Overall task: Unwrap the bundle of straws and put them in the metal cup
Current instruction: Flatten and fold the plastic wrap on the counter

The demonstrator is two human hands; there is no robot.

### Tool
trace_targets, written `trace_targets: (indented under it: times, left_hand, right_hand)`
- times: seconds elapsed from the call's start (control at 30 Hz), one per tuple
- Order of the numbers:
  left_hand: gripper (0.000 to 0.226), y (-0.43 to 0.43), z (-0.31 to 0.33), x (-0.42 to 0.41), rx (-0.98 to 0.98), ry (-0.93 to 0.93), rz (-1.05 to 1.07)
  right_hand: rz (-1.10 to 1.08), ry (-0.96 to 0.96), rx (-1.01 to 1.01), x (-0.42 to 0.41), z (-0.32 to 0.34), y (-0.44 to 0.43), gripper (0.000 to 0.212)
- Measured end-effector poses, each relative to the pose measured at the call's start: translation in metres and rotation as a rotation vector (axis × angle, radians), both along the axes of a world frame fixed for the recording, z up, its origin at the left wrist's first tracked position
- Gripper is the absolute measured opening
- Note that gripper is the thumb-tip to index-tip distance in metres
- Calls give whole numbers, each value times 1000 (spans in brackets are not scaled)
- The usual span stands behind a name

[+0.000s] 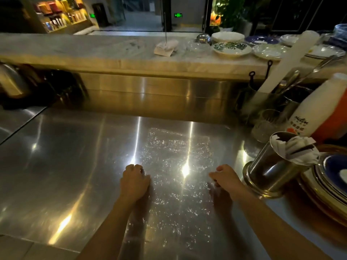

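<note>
Two bare forearms reach in from the bottom edge over a steel surface (62, 166) streaked with lamp glare. Between them lies a sheet of clear wrap (176, 175), crinkled, spread flat and glittering with small highlights; it runs from near the bottom edge up past the knuckles. No loose straws show on it.

The left hand (134, 182) rests knuckles-up on the left edge of the wrap, its fingers curled under; whether they pinch the film I cannot tell. The right hand (226, 178) sits at the right edge, also palm down, fingers bent toward the film with the tips at its border; again a grip cannot be made out. The two hands are well apart, level with each other.

Just beside the right hand stands the metal cup (270, 171), leaning in the wide-angle view, with a flared rim and a broad foot. In its mouth sit paper-wrapped straws (294, 145), white ends crumpled, with dark ones showing among them. The cup touches or nearly touches a stack of plates (330, 186) with blue and gold rims at the right edge.

Behind the cup are a clear glass (266, 126) and a white bottle (315, 111) with an orange label. On the raised stone counter (93, 51) beyond, patterned dishes (231, 48) lie in a row.
</note>
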State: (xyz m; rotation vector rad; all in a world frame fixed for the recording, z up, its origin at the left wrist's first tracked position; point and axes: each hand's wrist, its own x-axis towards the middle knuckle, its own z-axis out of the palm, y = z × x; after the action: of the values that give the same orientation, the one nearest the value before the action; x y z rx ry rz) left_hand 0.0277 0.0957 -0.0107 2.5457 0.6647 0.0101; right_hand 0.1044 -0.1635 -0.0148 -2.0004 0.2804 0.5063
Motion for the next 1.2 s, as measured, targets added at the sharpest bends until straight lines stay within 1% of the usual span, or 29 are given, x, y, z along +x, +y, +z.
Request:
trace_targets:
  times: [0.07, 0.1, 0.13, 0.17, 0.2, 0.23, 0.27, 0.3, 0.33, 0.4, 0.43, 0.47, 0.5, 0.53, 0.57, 0.6, 0.67, 0.73, 0.8, 0.9, 1.03, 1.13, 1.2]
  left_hand:
    - [43, 2, -1, 1, -41, 20, 14]
    - [53, 2, -1, 2, -116, 11, 48]
    - [60, 2, 1, 3, -239, -8, 109]
    - [61, 2, 4, 3, -387, -30, 186]
    - [55, 2, 5, 3, -519, -43, 250]
    - [40, 2, 6, 2, -607, -41, 275]
    - [23, 3, 6, 1, -657, -17, 256]
    - [13, 3, 6, 0, -707, -12, 222]
    - [9, 2, 8, 0, -762, -39, 201]
    - [9, 1, 17, 3, -853, -165, 196]
    - [9, 2, 21, 5, -895, -226, 194]
    - [6, 4, 26, 6, -955, -248, 176]
    - [4, 4, 31, 7, -1023, -221, 142]
    - [11, 4, 31, 8, -1070, -151, 91]
    - [14, 2, 32, 7, -1085, -73, 49]
    - [13, 1, 30, 7, -1061, -21, 31]
    - [5, -1, 26, 7, -1009, -3, 73]
    - [5, 0, 23, 8, -993, -17, 93]
    - [3, 2, 23, 9, -1003, -37, 68]
    - [12, 7, 27, 9, -1006, -73, -4]
    - [25, 13, 31, 9, -1040, -124, -56]
    - [31, 16, 33, 8, -1064, -178, -114]
    - [35, 15, 35, 7, -1069, -221, -133]
  right_hand:
    - [-6, 26, 45, -1, 0, -2, 16]
    - [3, 27, 38, -2, 0, -2, 13]
    - [13, 28, 35, -3, 1, -4, 10]
    - [23, 30, 43, -5, 3, -5, 9]
    - [27, 28, 57, -5, 4, -7, 11]
    - [20, 24, 78, -6, 6, -9, 15]
    - [1, 20, 114, -7, 8, -11, 17]
    - [-22, 10, 157, -7, 11, -13, 16]
    - [-42, -10, 196, -8, 16, -15, 13]
    - [-100, -56, 293, -6, 29, -20, 9]
    - [-133, -65, 364, -4, 35, -23, 12]
    - [-142, -65, 428, -1, 40, -27, 14]
    - [-125, -61, 468, 1, 46, -30, 13]
    - [-82, -51, 477, 2, 47, -34, 7]
    - [-45, -36, 479, 2, 48, -37, 2]
    - [-17, -23, 476, 2, 44, -42, 8]
    - [-11, 6, 473, 0, 34, -48, 12]
    - [-34, 19, 486, -1, 24, -53, 9]
    - [-55, 10, 500, 1, 19, -59, 8]
    - [-28, -3, 546, 6, 17, -64, 10]
    - [47, -32, 604, 11, 19, -68, 19]
    - [81, -51, 633, 13, 25, -70, 22]
    - [85, -61, 635, 14, 28, -69, 31]
